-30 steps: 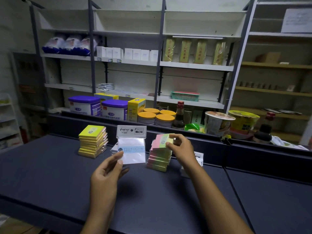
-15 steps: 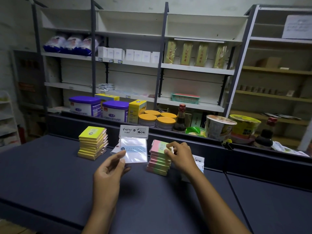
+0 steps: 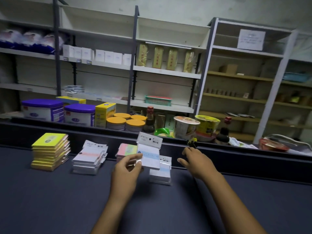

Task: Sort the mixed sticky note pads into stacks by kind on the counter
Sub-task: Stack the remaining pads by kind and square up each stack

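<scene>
My left hand (image 3: 126,168) pinches a white packaged sticky note pad with a blue band (image 3: 149,154), held just above a short stack of the same blue-banded pads (image 3: 160,173). My right hand (image 3: 196,162) hovers to the right of that stack, fingers relaxed and holding nothing. On the dark counter (image 3: 50,200) stand three more stacks: yellow pads (image 3: 49,151) at the left, white pads with a pink band (image 3: 88,159) in the middle, and pink-and-green pads (image 3: 126,150) partly hidden behind my left hand.
A raised dark ledge (image 3: 236,159) runs along the counter's back edge. Behind it stand purple-lidded tubs (image 3: 42,109), a yellow box (image 3: 104,114), orange-lidded jars (image 3: 125,123), sauce bottles (image 3: 150,120) and noodle cups (image 3: 185,126). Shelving fills the back wall.
My right hand let go of the pink-and-green stack and moved right, now empty. My left hand carried the blue-banded pad rightward over the blue-banded stack. The view shifted right.
</scene>
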The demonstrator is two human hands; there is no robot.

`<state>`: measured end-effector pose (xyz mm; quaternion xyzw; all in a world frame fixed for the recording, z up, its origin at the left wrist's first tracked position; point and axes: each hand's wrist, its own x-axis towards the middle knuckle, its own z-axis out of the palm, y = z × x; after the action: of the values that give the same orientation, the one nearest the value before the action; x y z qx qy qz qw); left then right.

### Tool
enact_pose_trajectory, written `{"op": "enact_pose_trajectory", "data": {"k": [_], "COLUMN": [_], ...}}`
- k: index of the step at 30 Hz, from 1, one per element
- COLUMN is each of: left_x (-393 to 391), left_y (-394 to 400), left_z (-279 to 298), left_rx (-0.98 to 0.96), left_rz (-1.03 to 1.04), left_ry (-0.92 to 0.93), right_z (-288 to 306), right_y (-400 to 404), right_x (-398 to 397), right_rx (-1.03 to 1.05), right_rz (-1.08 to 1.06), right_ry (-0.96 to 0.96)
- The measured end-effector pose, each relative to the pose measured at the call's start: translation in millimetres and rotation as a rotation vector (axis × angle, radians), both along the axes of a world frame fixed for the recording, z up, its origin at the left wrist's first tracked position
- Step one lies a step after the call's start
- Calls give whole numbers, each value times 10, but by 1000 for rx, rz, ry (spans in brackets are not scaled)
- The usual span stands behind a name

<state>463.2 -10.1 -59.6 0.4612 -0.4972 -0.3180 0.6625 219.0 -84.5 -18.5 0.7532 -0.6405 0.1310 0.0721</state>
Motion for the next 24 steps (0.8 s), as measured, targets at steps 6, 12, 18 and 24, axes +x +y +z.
{"op": "enact_pose_trajectory", "data": {"k": [6,12,18,24], "left_x": [-390,-505,-558,-615], "left_y": [-309,-456,-478,-426], "left_z": [-72,-181,-248,-334], "left_rx": [91,157,117,111], "left_rz": [-6,56,117,188], "left_ry": [-221,-458,-696,-955], "right_z": [51,41,-20,-82], "right_y": [91,76,25,30], "right_x": [-278,-351,-258,-149], "right_rx": [6,21,39,40], "right_rz": [-38,-35,-1,7], "right_ry": [-42,-58,-68,-75]}}
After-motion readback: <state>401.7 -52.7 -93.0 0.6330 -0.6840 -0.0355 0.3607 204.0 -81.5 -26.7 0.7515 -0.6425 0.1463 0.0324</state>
